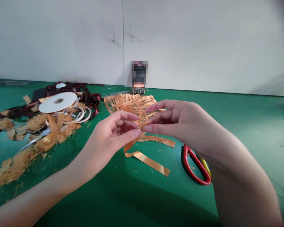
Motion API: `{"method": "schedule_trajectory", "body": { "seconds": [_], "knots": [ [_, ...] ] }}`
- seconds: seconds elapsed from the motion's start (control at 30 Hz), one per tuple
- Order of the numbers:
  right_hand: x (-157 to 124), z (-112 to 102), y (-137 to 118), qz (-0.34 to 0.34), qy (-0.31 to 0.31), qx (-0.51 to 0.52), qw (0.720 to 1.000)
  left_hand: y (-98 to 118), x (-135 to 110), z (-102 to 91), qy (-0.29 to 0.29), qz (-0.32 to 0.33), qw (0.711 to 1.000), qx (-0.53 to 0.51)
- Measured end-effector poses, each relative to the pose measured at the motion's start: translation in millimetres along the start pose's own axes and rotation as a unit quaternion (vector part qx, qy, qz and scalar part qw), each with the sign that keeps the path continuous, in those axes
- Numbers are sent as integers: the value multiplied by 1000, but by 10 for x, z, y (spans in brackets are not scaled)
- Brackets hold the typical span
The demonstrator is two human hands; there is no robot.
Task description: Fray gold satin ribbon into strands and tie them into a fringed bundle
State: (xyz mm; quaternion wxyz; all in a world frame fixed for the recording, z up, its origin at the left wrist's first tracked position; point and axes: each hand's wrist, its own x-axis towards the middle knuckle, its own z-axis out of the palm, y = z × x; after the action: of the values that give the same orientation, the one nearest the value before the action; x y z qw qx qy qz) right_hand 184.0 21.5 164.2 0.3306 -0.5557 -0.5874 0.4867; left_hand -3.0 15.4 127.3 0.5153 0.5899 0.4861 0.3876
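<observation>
Between my two hands is a tan satin ribbon (151,162), its loose tail curling down onto the green table. My left hand (115,130) pinches it between thumb and fingers. Just to the right, my right hand (170,118) grips the same ribbon, the two thumb tips nearly meeting. Behind my fingers lies a bunch of frayed tan ribbon pieces (130,102), fanned out on the table. A separate frayed strip (162,140) rests below my right hand. Under my right wrist, red-handled scissors (196,167) are partly covered.
On the left sit a white ribbon spool (58,102), dark brown ribbon (92,101) and a heap of tan thread scraps (21,160). A phone (139,77) leans against the white wall (203,44) at the back. Something yellow (206,168) shows beside the scissors.
</observation>
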Motion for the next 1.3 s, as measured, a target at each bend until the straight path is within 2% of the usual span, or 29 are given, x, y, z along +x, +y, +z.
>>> {"method": "schedule_trajectory", "body": {
  "seconds": [0.6,0.67,0.73,0.8,0.9,1.03,1.13,1.2,1.3],
  "knots": [
    [18,-75,22,-33,24,-10,999,-38,-9,-16,11,5,1000,-20],
    [22,-68,27,-51,32,-5,998,-34,-1,-16,7,2,999,-45],
    [21,-55,22,-71,23,3,997,-28,5,-18,-27,-16,994,-102],
    [13,-37,7,-92,-13,21,995,-24,8,-26,-91,-45,978,-183],
    [-6,-12,-18,-110,-78,62,989,-20,8,-49,-183,-98,935,-286],
    [-14,4,-33,-97,-107,86,986,-10,20,-68,-234,-161,889,-360],
    [-6,9,-26,-86,-120,95,984,-3,40,-55,-250,-187,867,-389],
    [1,13,-19,-77,-112,92,986,-5,51,-39,-242,-200,870,-381],
    [6,17,-9,-49,-57,65,995,-14,55,-23,-193,-174,911,-321]
  ]
}}
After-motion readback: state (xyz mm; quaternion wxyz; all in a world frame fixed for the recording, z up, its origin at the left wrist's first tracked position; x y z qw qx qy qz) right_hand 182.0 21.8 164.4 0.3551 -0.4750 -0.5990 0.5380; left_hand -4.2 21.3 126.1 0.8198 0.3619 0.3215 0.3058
